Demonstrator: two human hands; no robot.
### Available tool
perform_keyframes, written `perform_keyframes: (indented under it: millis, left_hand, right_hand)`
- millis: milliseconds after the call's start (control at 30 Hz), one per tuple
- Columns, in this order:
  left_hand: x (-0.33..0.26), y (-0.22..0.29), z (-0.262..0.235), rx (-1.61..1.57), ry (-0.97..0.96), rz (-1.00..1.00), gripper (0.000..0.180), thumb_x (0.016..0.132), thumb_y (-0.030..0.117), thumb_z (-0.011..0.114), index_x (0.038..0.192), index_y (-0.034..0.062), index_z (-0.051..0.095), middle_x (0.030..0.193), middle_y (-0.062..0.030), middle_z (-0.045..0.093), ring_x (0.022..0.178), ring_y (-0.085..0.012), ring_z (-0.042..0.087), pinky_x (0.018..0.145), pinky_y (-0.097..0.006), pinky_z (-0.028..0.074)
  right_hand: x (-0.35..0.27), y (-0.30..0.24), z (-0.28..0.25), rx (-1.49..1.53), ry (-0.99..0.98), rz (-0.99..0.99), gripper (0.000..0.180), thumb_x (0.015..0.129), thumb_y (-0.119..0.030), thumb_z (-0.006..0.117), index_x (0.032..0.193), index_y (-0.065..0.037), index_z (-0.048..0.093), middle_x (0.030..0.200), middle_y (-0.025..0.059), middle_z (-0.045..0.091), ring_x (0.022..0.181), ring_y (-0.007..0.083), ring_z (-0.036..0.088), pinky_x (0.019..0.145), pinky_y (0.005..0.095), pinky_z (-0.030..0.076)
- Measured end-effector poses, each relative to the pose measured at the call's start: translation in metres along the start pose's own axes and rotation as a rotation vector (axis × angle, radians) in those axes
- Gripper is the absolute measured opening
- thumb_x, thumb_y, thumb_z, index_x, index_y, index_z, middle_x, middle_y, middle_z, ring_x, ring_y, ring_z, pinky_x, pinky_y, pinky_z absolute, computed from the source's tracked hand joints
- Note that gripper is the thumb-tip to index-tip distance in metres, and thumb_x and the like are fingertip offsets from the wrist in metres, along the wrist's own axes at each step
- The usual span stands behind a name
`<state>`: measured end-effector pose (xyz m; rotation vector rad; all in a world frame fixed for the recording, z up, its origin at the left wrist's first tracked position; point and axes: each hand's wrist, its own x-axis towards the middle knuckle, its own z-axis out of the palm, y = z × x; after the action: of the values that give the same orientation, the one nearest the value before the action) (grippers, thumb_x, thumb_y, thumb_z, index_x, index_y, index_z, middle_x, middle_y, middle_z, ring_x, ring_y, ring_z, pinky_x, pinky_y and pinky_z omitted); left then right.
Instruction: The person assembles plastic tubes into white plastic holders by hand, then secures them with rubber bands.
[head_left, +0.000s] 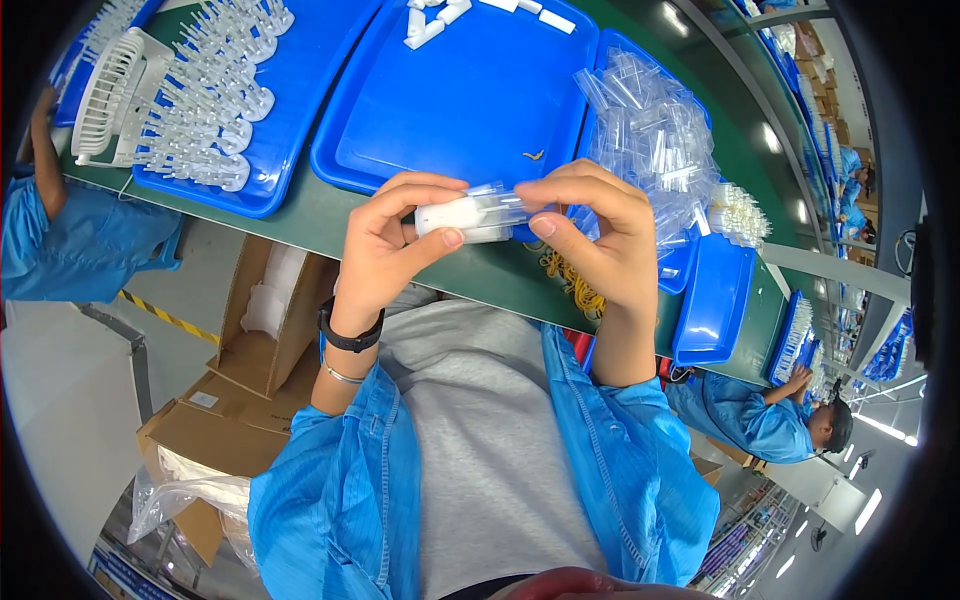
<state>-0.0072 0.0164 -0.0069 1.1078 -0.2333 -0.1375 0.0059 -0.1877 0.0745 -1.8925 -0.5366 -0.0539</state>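
My left hand (378,245) is closed round a white plastic piece (448,216), with the thumb along its lower side and the fingers over the top. Clear plastic sleeves (500,206) extend from the right end of the white piece; how many there are I cannot tell. The thumb and fingers of my right hand (605,225) pinch the right end of the clear plastic. Both hands are raised over the near edge of the green table, in front of a blue tray (440,130).
Several small white pieces (428,32) lie in the blue tray's far part. To the right, clear plastic tubes (650,125) are heaped beside another blue tray (712,310). At left stand white pronged parts (205,130) and a white rack (110,95). Cardboard boxes (225,425) sit below; co-workers flank me.
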Motion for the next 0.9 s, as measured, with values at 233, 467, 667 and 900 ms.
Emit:
perform_keyframes:
  millis: [233,467,667,900]
  left_hand:
    - [0.000,-0.006,0.002,0.060,0.058,0.023,0.022,0.076,-0.005,0.070,0.097,-0.0018,0.063,0.110,-0.0129,0.057,0.097,-0.0169,0.059,0.078,-0.026,0.053]
    - [-0.001,-0.004,0.006,0.070,0.094,0.012,0.019,0.077,-0.003,0.070,0.095,-0.0018,0.062,0.106,-0.0110,0.057,0.085,-0.0136,0.060,0.065,-0.023,0.054]
    - [-0.001,-0.005,0.010,0.096,0.152,-0.003,0.017,0.079,-0.001,0.070,0.094,-0.0021,0.063,0.104,-0.0104,0.057,0.081,-0.0123,0.060,0.057,-0.021,0.053]
    - [-0.003,-0.004,0.012,0.132,0.183,0.038,0.016,0.080,-0.001,0.069,0.095,-0.0021,0.063,0.102,-0.0100,0.057,0.081,-0.0128,0.060,0.056,-0.020,0.053]
  right_hand:
    - [-0.003,0.005,0.000,-0.048,0.052,0.041,0.026,0.070,-0.006,0.076,0.096,-0.005,0.071,0.089,0.0073,0.069,0.081,0.0167,0.060,0.068,0.0272,0.047]
    - [-0.007,0.014,0.003,0.122,0.059,0.061,0.023,0.072,-0.005,0.075,0.095,-0.003,0.071,0.089,0.0081,0.070,0.089,0.0186,0.062,0.081,0.0318,0.047]
    - [-0.011,0.016,0.010,0.182,0.107,0.158,0.021,0.075,-0.006,0.073,0.095,-0.003,0.070,0.090,0.0087,0.069,0.089,0.0190,0.062,0.082,0.0312,0.047]
    - [-0.018,0.013,0.022,-0.069,0.224,-0.016,0.024,0.070,-0.005,0.077,0.093,-0.003,0.071,0.090,0.0092,0.068,0.086,0.0199,0.064,0.075,0.0290,0.050]
